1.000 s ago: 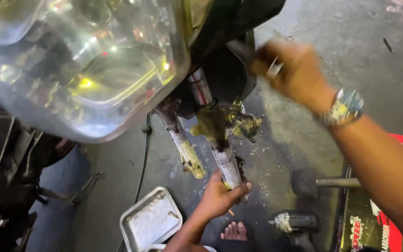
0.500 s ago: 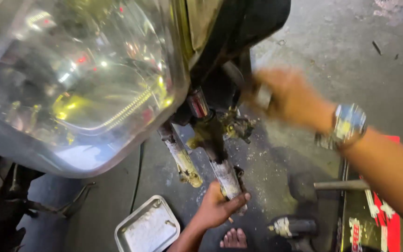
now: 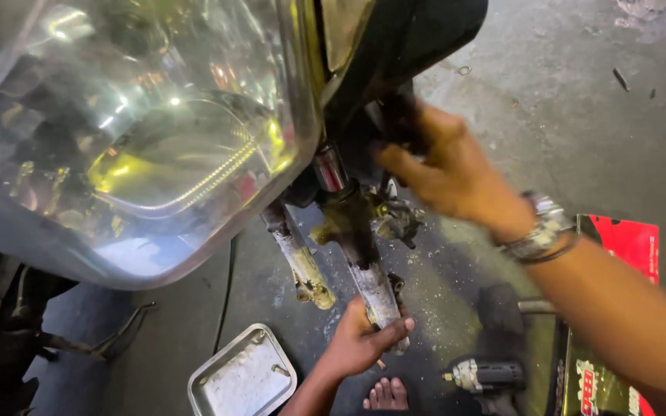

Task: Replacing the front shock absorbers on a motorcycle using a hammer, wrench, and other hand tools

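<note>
Our left hand [image 3: 364, 343] grips the bottom of the dirty fork leg [image 3: 375, 285]. Our right hand [image 3: 445, 166] closes on a dark part under the big headlight [image 3: 132, 131].

Glossy clear plastic headlight [image 3: 132, 131], grimy dull metal fork leg [image 3: 370, 270], matt metal tray [image 3: 242, 376], rough concrete floor [image 3: 564, 108].
</note>
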